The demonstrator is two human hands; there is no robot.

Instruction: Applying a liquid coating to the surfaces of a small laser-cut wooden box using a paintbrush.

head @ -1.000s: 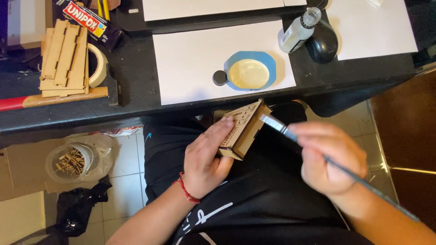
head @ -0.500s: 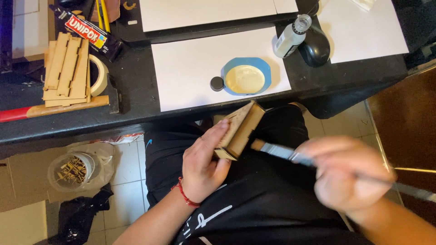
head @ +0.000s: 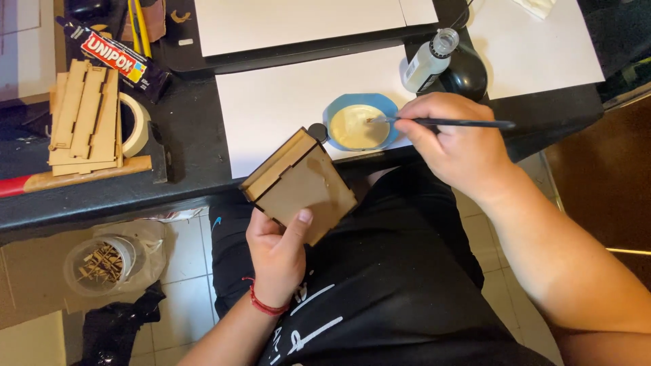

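My left hand (head: 277, 254) holds a small brown wooden box (head: 299, 185) above my lap, its flat side turned up. My right hand (head: 456, 144) grips a thin black paintbrush (head: 447, 123). The brush tip rests in the cream paint of a blue dish (head: 359, 125), which stands on a white sheet (head: 278, 108) at the front edge of the black table. A small dark cap (head: 317, 131) lies just left of the dish.
A white paint bottle (head: 426, 64) and a black rounded object (head: 468, 71) stand behind the dish. Stacked wooden slats (head: 83, 118), a tape roll (head: 137, 125) and a glue tube (head: 115, 57) lie at the left. A cup of wood bits (head: 102, 263) sits on the floor.
My right hand has moved the brush away from the box up to the blue dish. The left hand has turned the box so its flat side faces up.
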